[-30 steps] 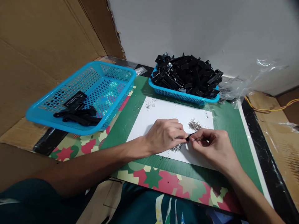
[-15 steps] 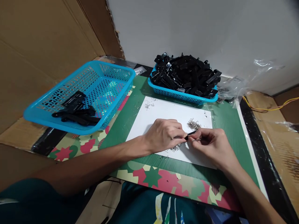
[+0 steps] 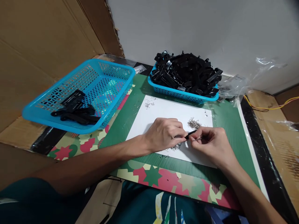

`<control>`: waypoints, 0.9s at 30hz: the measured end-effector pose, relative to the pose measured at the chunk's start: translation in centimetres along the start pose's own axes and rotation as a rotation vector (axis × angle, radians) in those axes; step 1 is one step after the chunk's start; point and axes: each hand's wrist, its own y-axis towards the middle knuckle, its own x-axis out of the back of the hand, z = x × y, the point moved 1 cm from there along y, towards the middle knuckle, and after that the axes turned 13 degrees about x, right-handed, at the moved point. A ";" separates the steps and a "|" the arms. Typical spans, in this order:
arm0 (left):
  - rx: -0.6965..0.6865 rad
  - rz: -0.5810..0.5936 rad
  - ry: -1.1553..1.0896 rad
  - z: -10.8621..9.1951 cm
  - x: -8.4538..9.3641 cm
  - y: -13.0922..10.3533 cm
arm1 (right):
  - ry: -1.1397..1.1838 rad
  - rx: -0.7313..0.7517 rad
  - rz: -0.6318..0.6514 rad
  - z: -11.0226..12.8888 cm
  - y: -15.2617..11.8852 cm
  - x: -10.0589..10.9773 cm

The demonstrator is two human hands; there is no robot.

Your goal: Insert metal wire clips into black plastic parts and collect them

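Note:
My left hand [image 3: 167, 132] is closed round a small black plastic part [image 3: 191, 134], and most of that part is hidden in the fingers. Its free end sticks out to the right. My right hand [image 3: 211, 141] meets it there, thumb and fingertips pinching a thin silvery metal piece [image 3: 195, 139] against or close beside the part. Which of the two I cannot tell. Under both hands lies a white sheet [image 3: 140, 124]. Small bent wire pieces form one heap [image 3: 194, 123] beyond the right fingers and another heap [image 3: 175, 147] below the left fingers.
A blue basket [image 3: 114, 110] on the left holds several black plastic parts [image 3: 74, 109]. Behind the sheet, a second blue basket [image 3: 177, 95] is piled high with black parts [image 3: 187, 73]. Loose wires [image 3: 149, 103] lie at the sheet's far left. Clear plastic bags [image 3: 233, 87] sit at the back right.
The fingertips of my right hand have shifted very slightly at the black part. My left hand keeps its hold, and the baskets and heaps look the same.

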 end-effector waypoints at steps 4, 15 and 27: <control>0.000 0.007 0.017 0.0 0.1 0.0 | 0.005 0.003 -0.037 -0.1 -0.1 -0.1; -0.007 -0.007 0.026 0.1 0.0 -0.1 | -0.010 0.027 -0.070 -0.6 -0.4 -0.6; -0.021 -0.017 0.029 0.1 0.0 -0.1 | -0.024 0.045 0.089 0.2 0.0 0.8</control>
